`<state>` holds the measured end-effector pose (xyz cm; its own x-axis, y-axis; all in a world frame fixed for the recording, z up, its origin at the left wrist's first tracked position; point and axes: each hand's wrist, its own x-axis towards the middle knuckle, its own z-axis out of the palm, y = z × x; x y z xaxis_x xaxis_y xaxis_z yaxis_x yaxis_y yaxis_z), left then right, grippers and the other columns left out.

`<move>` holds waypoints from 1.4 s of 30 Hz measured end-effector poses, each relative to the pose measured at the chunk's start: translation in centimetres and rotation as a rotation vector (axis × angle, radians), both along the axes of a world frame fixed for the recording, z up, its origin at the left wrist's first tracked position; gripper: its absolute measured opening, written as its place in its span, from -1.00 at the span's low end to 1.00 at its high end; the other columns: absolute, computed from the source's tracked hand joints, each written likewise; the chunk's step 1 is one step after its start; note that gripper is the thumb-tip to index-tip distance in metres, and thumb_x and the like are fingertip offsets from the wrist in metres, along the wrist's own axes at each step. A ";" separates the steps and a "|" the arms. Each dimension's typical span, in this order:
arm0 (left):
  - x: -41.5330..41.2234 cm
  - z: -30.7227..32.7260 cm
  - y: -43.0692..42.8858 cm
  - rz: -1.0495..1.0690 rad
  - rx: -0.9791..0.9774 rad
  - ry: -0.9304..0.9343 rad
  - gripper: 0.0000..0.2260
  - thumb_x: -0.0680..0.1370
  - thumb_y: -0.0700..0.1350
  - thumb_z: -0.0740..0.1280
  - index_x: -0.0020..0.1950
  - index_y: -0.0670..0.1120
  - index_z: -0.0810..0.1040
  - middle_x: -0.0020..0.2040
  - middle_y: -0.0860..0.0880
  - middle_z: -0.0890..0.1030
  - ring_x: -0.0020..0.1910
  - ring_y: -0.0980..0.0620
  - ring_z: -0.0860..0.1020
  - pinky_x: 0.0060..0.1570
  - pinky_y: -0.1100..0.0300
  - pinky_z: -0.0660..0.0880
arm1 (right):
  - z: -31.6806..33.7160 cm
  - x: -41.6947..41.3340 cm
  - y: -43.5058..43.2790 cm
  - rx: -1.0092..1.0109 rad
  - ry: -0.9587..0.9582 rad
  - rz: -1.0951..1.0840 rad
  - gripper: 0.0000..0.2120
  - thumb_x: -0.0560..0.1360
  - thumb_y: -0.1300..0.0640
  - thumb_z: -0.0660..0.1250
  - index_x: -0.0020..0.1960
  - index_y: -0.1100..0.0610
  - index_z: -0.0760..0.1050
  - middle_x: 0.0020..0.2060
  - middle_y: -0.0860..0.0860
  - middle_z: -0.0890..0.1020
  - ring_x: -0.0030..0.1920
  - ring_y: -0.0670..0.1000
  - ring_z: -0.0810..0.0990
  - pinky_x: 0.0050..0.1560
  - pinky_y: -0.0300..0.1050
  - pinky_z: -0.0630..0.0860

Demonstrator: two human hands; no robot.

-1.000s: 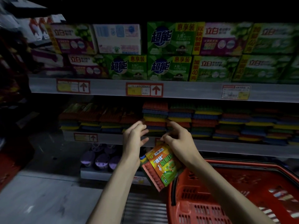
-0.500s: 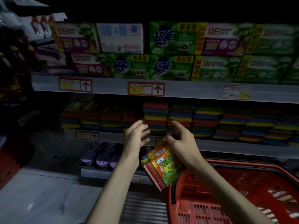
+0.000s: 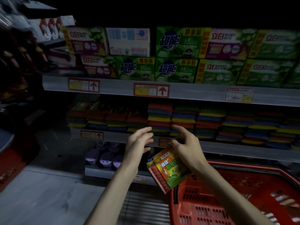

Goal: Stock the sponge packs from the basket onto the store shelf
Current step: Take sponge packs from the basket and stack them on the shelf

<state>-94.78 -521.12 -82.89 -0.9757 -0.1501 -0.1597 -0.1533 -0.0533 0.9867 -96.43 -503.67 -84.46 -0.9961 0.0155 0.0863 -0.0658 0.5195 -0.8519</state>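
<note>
Fingers of the right hand pinch the top of an orange-and-green sponge pack, tilted by the red basket rim, below the shelf edge. The left hand hovers beside it, fingers loosely spread.

Retail shop: grey metal shelves with red-framed price tags, stacked green detergent boxes, red plastic shopping basket.
</note>
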 end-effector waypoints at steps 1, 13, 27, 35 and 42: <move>0.3 -0.1 -0.1 -0.016 -0.017 0.000 -0.79 0.64 -0.11 0.31 0.25 0.04 0.63 0.17 -0.01 0.69 0.13 0.06 0.66 0.12 0.10 0.58 | -0.1 0.1 0.2 -0.022 0.006 -0.009 -0.52 0.52 0.08 0.33 0.42 -0.18 0.46 -0.03 -0.10 0.70 -0.01 -0.07 0.67 0.09 0.11 0.64; 5.8 0.3 -1.4 -0.399 -0.055 -0.028 -0.27 0.30 0.03 0.61 0.43 0.10 0.43 0.19 0.12 0.69 0.16 0.16 0.65 0.12 0.24 0.56 | 2.6 2.3 -0.6 -0.614 -0.145 -0.129 -0.74 0.64 -0.07 0.28 0.17 0.07 0.61 -0.13 0.15 0.76 -0.19 0.16 0.72 -0.12 0.05 0.60; 8.0 1.0 -1.5 -0.307 0.090 0.130 -0.32 0.18 -0.34 0.69 0.22 -0.10 0.53 0.01 -0.04 0.76 -0.01 -0.01 0.74 -0.09 0.21 0.64 | 4.7 7.6 0.4 -0.687 -0.140 0.219 -0.51 0.66 -0.23 -0.06 0.40 -0.10 0.46 0.11 -0.07 0.74 0.14 -0.01 0.72 0.02 -0.08 0.69; 8.4 0.4 1.1 -0.243 0.094 0.161 -0.44 0.27 -0.42 0.56 0.24 -0.22 0.56 0.00 -0.12 0.76 -0.04 -0.05 0.74 -0.13 0.21 0.64 | 5.3 8.7 1.0 -0.622 -0.077 0.249 -0.51 0.65 -0.24 -0.09 0.40 -0.11 0.43 0.11 -0.11 0.73 0.13 -0.04 0.72 -0.01 -0.17 0.67; 8.8 0.4 1.8 -0.297 0.117 0.133 -0.55 0.37 -0.48 0.50 0.17 -0.11 0.62 -0.01 -0.09 0.76 -0.04 0.00 0.74 -0.12 0.24 0.63 | 5.1 8.6 2.7 -0.492 -0.257 0.326 -0.57 0.54 -0.13 0.35 0.37 -0.09 0.42 0.27 0.13 0.65 0.14 0.00 0.72 0.13 -0.02 0.64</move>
<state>-85.94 -519.34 -82.48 -0.9874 0.1558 -0.0279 -0.0500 -0.1396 0.9889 -87.78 -500.98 -79.39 -0.9444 -0.3143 -0.0961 0.0840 0.0520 -0.9951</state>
